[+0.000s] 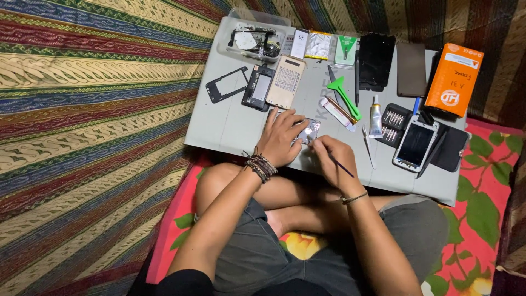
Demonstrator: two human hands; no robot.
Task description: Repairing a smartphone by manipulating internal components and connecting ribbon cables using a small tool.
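Note:
My left hand (pixel 281 137) presses down on a small silvery phone part (pixel 309 131) on the grey work board (pixel 230 126), fingers spread over its left side. My right hand (pixel 331 159) grips a thin dark screwdriver (pixel 342 166), its tip at the part's near edge. Both wrists wear bracelets. I sit cross-legged with the board in front of my knees.
On the board lie a black phone frame (pixel 226 84), an opened phone body (pixel 259 86), a beige back cover (pixel 286 81), green pry tools (pixel 344 94), a glue tube (pixel 375 117), a screwdriver bit case (pixel 392 125), a white phone (pixel 415 145), dark screens (pixel 376 61) and an orange box (pixel 455 79). A clear parts tub (pixel 255 41) is at the back.

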